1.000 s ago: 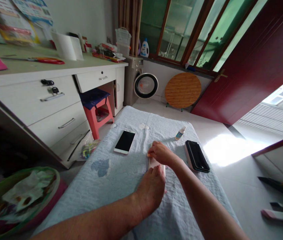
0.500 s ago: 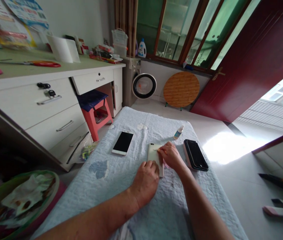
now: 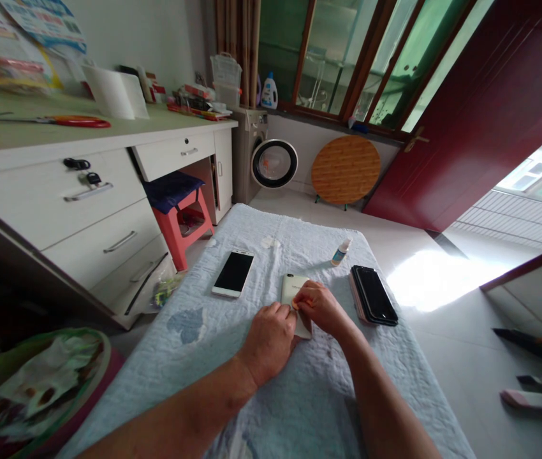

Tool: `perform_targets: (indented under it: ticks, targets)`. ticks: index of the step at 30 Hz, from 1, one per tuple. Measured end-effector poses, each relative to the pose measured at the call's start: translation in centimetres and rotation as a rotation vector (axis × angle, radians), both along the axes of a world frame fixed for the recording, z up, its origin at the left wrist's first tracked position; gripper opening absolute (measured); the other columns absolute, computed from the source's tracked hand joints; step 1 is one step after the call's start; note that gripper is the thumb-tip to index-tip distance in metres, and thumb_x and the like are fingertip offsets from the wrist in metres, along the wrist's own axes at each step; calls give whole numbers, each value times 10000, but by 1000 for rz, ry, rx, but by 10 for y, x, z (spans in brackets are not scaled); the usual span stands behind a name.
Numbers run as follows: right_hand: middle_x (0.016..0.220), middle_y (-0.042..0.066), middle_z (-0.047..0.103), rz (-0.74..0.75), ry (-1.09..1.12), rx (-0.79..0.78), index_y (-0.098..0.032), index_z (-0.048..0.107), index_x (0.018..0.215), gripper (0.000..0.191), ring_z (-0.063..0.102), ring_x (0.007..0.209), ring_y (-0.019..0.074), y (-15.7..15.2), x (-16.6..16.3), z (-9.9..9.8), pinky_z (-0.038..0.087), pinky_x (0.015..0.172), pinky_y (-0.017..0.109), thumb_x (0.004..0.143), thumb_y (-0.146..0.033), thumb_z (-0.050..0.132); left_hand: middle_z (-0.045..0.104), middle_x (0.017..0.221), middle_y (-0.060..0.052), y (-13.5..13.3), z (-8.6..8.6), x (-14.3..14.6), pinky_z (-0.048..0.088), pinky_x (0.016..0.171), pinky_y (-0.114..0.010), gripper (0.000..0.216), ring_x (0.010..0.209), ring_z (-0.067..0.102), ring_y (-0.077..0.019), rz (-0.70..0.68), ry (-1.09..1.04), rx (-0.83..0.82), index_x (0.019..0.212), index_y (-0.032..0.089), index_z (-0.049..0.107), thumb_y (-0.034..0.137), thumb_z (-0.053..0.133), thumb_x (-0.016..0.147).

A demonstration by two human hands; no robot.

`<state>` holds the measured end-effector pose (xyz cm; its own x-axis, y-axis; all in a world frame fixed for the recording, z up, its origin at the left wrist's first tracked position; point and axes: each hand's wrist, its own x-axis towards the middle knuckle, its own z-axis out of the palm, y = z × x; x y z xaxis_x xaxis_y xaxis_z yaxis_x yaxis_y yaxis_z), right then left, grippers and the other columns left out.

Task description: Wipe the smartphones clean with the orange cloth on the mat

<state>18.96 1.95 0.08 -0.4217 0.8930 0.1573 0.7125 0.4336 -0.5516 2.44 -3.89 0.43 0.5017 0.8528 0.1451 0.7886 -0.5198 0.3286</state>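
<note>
A tabletop (image 3: 300, 411) spread with a pale blue quilted cloth fills the foreground, and a pink bin (image 3: 111, 370) holding crumpled white paper (image 3: 36, 382) stands to its left. Over the middle of the cloth, the person's left hand (image 3: 268, 335) is closed on the lower left edge of a pale phone (image 3: 291, 288), which lies back side up with its camera end pointing away. The right hand (image 3: 321, 306) pinches a small orange item (image 3: 294, 306) between its fingertips, at the back of that phone; the item is too small to identify. To the right, near the tabletop's edge, a dark phone (image 3: 373, 295) rests screen up on a pinkish item (image 3: 357, 299). To the left, well apart from the hands, lies a white phone (image 3: 233, 274) with a black screen. Farther along the cloth stands a small bottle (image 3: 340, 253) with a blue label. Beyond the tabletop, at left, are a red stool (image 3: 182, 239) and a white desk (image 3: 99, 220) with drawers — red-handled scissors (image 3: 82, 121) and a paper roll (image 3: 113, 92) sit on top. At the back are a washing machine (image 3: 245, 153), its round door swung open, a round wooden board (image 3: 346, 169) leaning by the wall, windows (image 3: 333, 57) and a dark red door (image 3: 457, 115).
</note>
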Motion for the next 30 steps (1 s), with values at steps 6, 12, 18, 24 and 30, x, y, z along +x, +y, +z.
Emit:
perform_targets:
  ticks: [6,12,18,24,30]
  targets:
    - [851,22,587,-187,65,59,-192,665,860,169,546,809,155,7,6,-12,405,765,272,773,-118,539,592,1108,-101,8,-5,-8,417,919,-401,589,1056,517,-291,151,-27,-20,1131,164,544,514,738,699]
    - [832,37,566,-411,22,173,-189,670,823,147,519,805,172,24,9,-32,402,759,279,823,-225,527,543,1246,-104,18,-17,-13,363,990,-413,741,1155,460,-312,159,-24,-7,1179,187,545,631,727,615]
    - [821,44,568,-375,-61,200,-194,694,758,215,491,837,174,25,-4,-26,373,797,275,870,-219,512,543,1254,-104,20,-18,-13,364,988,-422,751,1154,461,-320,175,-26,-19,1172,198,556,646,729,595]
    - [903,59,586,-213,-136,186,-218,736,880,252,479,884,183,18,-21,-17,372,824,283,913,-215,486,553,1224,-100,20,-18,-13,376,969,-424,815,1127,467,-314,180,-38,-19,1214,176,530,649,736,582]
    - [976,52,600,-93,-189,195,-261,722,945,287,468,914,184,8,-30,-12,375,828,279,956,-258,434,518,1312,-110,19,-19,-12,351,996,-417,920,1147,454,-310,165,-69,-26,1342,168,426,657,711,617]
